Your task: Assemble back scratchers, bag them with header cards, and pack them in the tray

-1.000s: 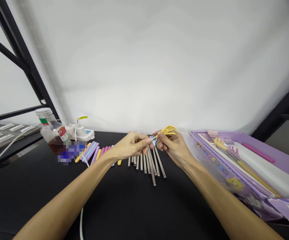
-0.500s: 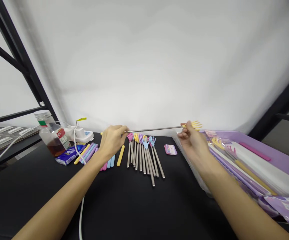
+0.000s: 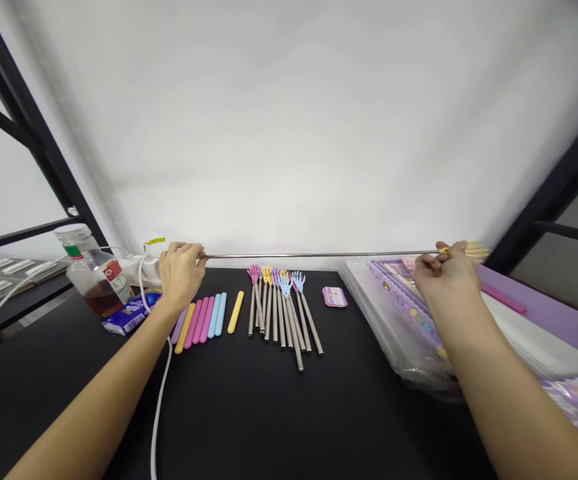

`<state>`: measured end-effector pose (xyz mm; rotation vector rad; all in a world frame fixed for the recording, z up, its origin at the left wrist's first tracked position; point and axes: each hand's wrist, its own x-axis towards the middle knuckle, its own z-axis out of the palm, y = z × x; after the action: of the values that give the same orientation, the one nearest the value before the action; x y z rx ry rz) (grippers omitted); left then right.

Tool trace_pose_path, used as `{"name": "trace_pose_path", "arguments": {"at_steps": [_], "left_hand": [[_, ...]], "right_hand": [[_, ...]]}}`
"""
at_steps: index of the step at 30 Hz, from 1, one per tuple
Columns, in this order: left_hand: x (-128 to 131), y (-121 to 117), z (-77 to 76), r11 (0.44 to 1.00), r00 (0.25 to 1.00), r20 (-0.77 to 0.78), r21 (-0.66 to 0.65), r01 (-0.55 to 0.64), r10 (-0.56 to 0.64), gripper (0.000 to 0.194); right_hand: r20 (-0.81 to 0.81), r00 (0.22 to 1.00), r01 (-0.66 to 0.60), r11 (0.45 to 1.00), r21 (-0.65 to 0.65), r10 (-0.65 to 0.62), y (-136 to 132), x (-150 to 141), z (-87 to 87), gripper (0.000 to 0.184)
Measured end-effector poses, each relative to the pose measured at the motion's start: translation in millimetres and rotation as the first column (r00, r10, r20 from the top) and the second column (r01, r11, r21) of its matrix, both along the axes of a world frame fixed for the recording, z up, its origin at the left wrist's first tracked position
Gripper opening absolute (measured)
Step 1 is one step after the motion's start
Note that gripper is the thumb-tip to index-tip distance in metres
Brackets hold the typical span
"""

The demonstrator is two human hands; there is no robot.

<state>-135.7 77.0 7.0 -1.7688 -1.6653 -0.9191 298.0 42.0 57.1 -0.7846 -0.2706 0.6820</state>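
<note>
A telescopic back scratcher [image 3: 313,255] is stretched level above the table, its thin metal rod pulled out long. Closed around its left end is my left hand [image 3: 181,273], which hides the handle. My right hand [image 3: 446,270] pinches the other end, just below the yellow claw. Under the rod lies a group of more back scratchers [image 3: 283,313] with pink, yellow, purple and blue claws. To their left, a yellow grip sleeve [image 3: 235,312] rests beside a row of pink and blue grip sleeves [image 3: 209,319]. A small stack of printed cards [image 3: 335,297] is at their right.
At left stand a jar of brown liquid [image 3: 99,273], a blue packet [image 3: 127,315] and a white plug [image 3: 149,270]; a white cable [image 3: 157,413] crosses the table. Clear plastic bags [image 3: 389,333] and a purple bin [image 3: 563,323] are at right. A white wall [image 3: 289,133] rises behind.
My hands have moved apart, the left one leftward and the right one rightward, and the rod between them is much longer. The yellow claw has travelled right with my right hand.
</note>
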Motion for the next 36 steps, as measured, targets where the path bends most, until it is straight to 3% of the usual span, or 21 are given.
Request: {"name": "trace_pose_path", "arguments": {"at_steps": [6,10,13,16,22,26,30,32,36], "left_hand": [[10,-3,2.7,0.997,0.997,-0.001,0.033,0.072,-0.072,0.009],[33,-6,5.0,0.965,0.965,-0.026,0.031,0.260,-0.260,0.012],[51,-8,7.4,0.908,0.908,-0.008,-0.024,0.418,-0.419,0.018],[56,-14,12.1,0.846,0.851,0.053,-0.092,0.526,-0.523,0.026],[50,-34,30.3,0.702,0.766,0.166,-0.317,0.638,-0.621,0.036],[71,-48,36.6,0.543,0.652,0.371,-0.363,0.757,-0.661,0.037],[105,-58,32.4,0.356,0.498,0.596,-0.349,0.867,-0.630,0.043],[115,-60,29.7,0.254,0.413,0.706,-0.325,0.911,-0.575,0.045],[118,-62,28.2,0.036,0.215,0.904,-0.218,0.975,-0.370,0.044]], "right_hand": [[-0.142,0.989,0.053,0.997,0.056,-0.045,-1,-9,-3.4,0.040],[-0.098,0.991,-0.078,0.991,0.106,0.088,-1,-31,-9.9,0.035],[-0.025,0.980,-0.193,0.969,0.156,0.200,-1,-49,-16.7,0.025],[0.060,0.962,-0.273,0.940,0.206,0.266,-2,-60,-21.7,0.028],[0.238,0.890,-0.443,0.859,0.255,0.389,-8,-65,-20.9,0.034],[0.395,0.815,-0.529,0.821,0.214,0.423,-17,-87,-25.1,0.037],[0.597,0.583,-0.697,0.717,0.019,0.551,-23,-125,-39.5,0.035],[0.645,0.490,-0.742,0.668,-0.044,0.587,-24,-136,-44.2,0.035],[0.666,0.429,-0.781,0.621,-0.065,0.610,-26,-136,-43.2,0.036]]}}
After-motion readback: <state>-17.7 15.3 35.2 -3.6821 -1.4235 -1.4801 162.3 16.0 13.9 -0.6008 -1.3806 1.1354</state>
